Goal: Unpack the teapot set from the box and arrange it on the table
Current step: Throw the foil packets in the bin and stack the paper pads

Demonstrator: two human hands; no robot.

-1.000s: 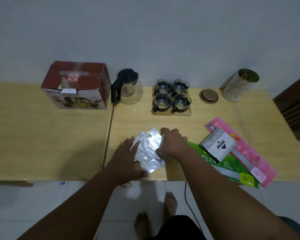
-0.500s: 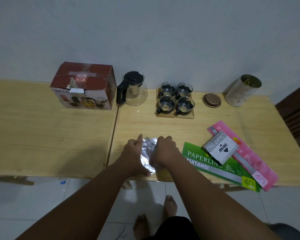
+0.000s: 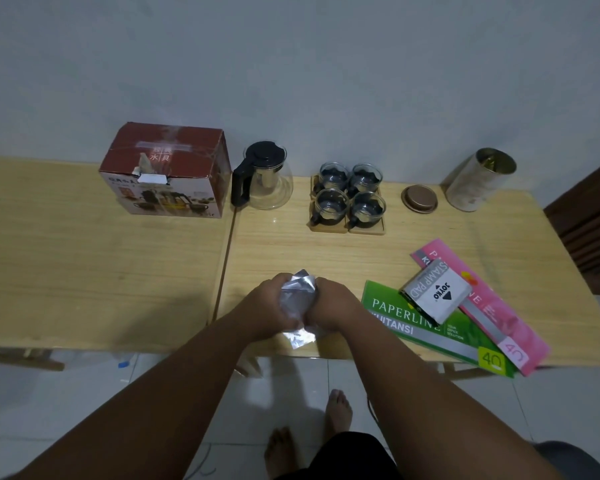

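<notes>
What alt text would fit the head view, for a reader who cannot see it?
The left hand and the right hand grip a bunch of silver foil packets between them at the near edge of a wooden table. Behind stand a red box, a glass teapot and four glass cups on wooden coasters.

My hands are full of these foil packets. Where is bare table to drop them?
Widest: the left table in front of the box. Also the strip between the cups and the foil packets. Crowded: right front, with receipt books and stamp pad; teapot row at the back.
</notes>
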